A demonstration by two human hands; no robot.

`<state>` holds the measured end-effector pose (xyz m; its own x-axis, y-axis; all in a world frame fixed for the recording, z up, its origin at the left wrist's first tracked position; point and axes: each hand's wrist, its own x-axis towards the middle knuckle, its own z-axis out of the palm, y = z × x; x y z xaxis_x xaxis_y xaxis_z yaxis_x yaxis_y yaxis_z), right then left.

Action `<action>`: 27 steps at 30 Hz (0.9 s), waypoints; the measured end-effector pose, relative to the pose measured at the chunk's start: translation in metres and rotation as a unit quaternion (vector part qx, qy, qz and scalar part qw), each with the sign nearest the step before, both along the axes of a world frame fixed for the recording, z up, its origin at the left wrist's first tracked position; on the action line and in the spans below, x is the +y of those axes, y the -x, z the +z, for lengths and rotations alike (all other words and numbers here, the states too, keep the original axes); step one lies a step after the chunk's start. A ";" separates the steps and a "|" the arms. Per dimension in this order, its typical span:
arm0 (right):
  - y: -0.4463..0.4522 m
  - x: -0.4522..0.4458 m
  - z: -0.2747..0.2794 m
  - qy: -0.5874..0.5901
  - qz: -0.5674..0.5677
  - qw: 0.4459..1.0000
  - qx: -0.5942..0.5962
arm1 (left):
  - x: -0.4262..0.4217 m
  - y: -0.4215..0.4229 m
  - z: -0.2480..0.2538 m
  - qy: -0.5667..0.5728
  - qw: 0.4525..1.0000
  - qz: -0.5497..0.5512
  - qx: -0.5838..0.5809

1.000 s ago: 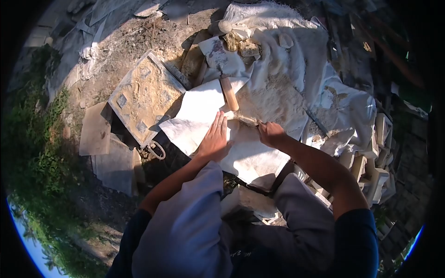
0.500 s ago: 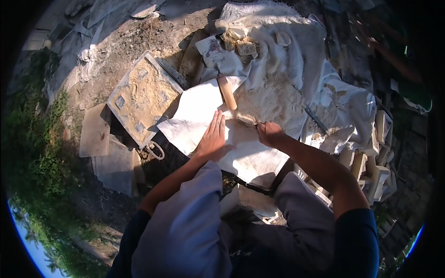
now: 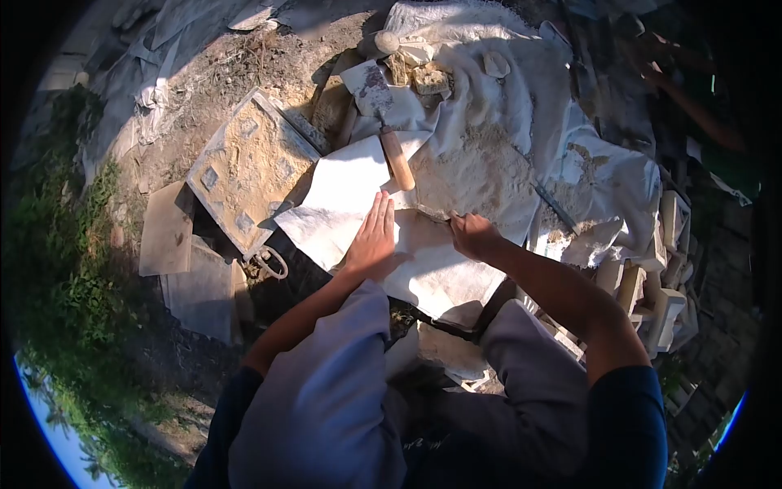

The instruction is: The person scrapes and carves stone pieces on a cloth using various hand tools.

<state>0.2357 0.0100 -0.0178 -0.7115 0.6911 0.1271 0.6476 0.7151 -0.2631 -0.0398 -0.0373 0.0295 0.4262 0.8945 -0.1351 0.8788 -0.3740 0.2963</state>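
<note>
My left hand (image 3: 373, 244) lies flat on a white cloth (image 3: 456, 281) spread in front of my knees, its fingers stretched forward. To its right, my right hand (image 3: 475, 235) is closed at the cloth's far edge, on something I cannot make out. Just beyond my left fingertips lies a trowel with a wooden handle (image 3: 397, 161); its flat, stained blade (image 3: 371, 88) points away from me. Pale powder (image 3: 476, 175) covers the sheet past my right hand.
A square mould-like block (image 3: 252, 171) with yellowish powder is at the left. Stone chunks (image 3: 430, 80) lie beyond the trowel. A thin metal tool (image 3: 556, 208) rests at the right, near stacked pale blocks (image 3: 666, 314). Another person's arm (image 3: 692, 106) shows at the upper right.
The light piece seen between my hands earlier no longer shows clearly. My hands stay in nearly the same places. At the upper right, the other person's arm has shifted.
</note>
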 end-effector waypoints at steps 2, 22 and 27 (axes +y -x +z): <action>-0.004 0.006 0.007 -0.023 0.013 1.000 0.005 | 0.002 0.001 -0.012 -0.039 0.999 -0.011 0.027; 0.014 -0.005 0.020 0.087 -0.007 0.995 0.049 | 0.003 -0.001 0.007 0.024 1.000 -0.002 0.020; 0.013 0.007 0.026 0.061 0.024 0.998 0.015 | 0.004 -0.001 0.003 0.020 1.000 0.007 -0.007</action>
